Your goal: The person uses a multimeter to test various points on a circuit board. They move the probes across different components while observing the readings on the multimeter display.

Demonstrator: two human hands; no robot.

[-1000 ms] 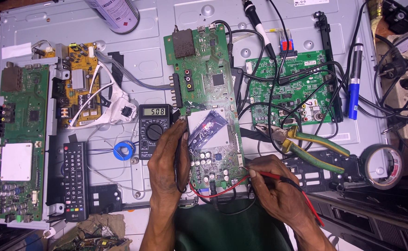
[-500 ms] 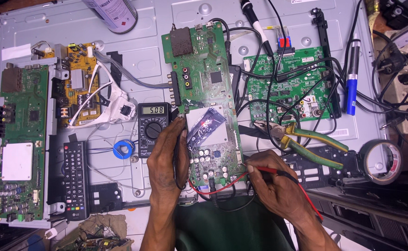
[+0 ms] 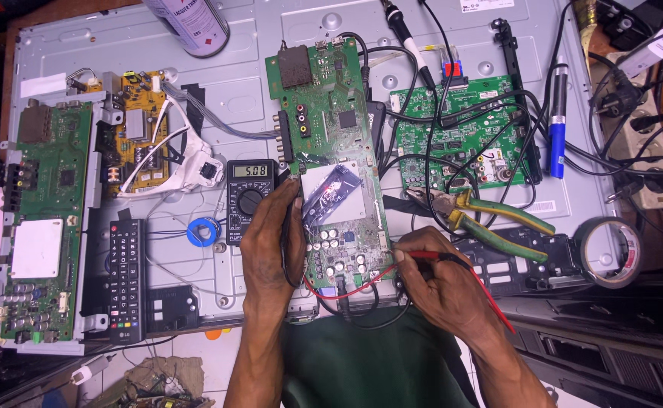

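Since the green circuit board (image 3: 339, 162) runs lengthwise away from the person, both hands work its near end. Left hand (image 3: 271, 245) pinches a black probe at the left edge; right hand (image 3: 437, 283) grips the red probe (image 3: 430, 257) from the right.

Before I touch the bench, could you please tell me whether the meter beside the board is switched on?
On. The meter shows dark digits on its lit screen, just left of the left hand.
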